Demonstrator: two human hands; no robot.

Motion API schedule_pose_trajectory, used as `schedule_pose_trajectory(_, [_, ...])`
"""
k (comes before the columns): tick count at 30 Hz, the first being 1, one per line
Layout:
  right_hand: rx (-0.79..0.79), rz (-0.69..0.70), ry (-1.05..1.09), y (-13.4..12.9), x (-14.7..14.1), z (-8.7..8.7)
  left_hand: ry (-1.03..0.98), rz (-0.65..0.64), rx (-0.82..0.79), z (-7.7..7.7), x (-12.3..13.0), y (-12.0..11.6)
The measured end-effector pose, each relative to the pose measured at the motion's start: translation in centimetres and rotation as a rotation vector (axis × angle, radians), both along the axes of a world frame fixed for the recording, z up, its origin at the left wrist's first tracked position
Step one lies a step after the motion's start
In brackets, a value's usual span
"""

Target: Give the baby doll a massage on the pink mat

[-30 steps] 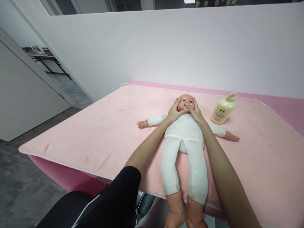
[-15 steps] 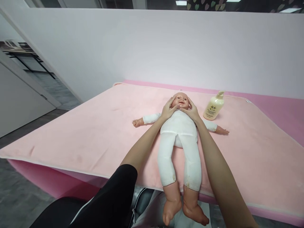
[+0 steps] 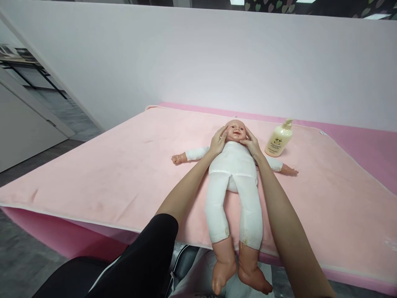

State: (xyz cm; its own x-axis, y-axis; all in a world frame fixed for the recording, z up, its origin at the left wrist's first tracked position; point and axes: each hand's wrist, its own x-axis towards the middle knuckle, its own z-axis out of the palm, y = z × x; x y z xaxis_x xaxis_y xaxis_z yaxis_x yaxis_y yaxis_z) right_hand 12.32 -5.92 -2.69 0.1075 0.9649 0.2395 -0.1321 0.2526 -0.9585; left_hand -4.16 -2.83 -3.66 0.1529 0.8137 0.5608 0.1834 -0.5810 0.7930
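A baby doll (image 3: 233,161) with a white cloth body lies face up, its arms spread and its feet past the table's front edge. My left hand (image 3: 218,140) rests against the side of the doll's head on the left, fingers extended along it. On the other side, my right hand (image 3: 252,142) touches the cheek and jaw with its fingers stretched and thumb apart. Neither hand is wrapped round anything. A pale yellow pump bottle (image 3: 278,140) stands just right of the doll's head, near its outstretched arm.
A pink blanket (image 3: 124,165) covers the table, with a darker pink surface (image 3: 366,145) showing at the right and back. Behind the table rises a white partition (image 3: 198,58). A black chair part (image 3: 186,260) is below the front edge.
My left hand has shifted slightly outward, its thumb moving off the doll's chin area. The right hand stays nearly in place. The view has shifted a little.
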Motion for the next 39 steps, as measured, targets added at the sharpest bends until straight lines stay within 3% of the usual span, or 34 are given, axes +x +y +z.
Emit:
schedule_pose_trajectory(8, [-0.067,0.03,0.13,0.9,0.5,-0.6,-0.205,-0.024,-0.134,-1.2,0.2,1.2])
schedule_pose_trajectory(12, [-0.094,0.012,0.133,0.6,0.5,-0.2,-0.227,-0.034,-0.164,-1.0,0.2,1.0])
schedule_pose_trajectory(19, [-0.029,-0.04,-0.026,0.0,0.3,0.1,-0.099,0.002,-0.113,0.4,0.1,-0.5])
schedule_pose_trajectory(25, [0.078,-0.041,-0.195,-0.7,-0.2,0.2,-0.032,-0.022,-0.083,0.4,0.2,-0.9])
schedule_pose_trajectory(39, [0.001,-0.021,-0.057,-1.1,-0.3,0.6,-0.083,-0.038,-0.094,0.1,-0.1,-0.1])
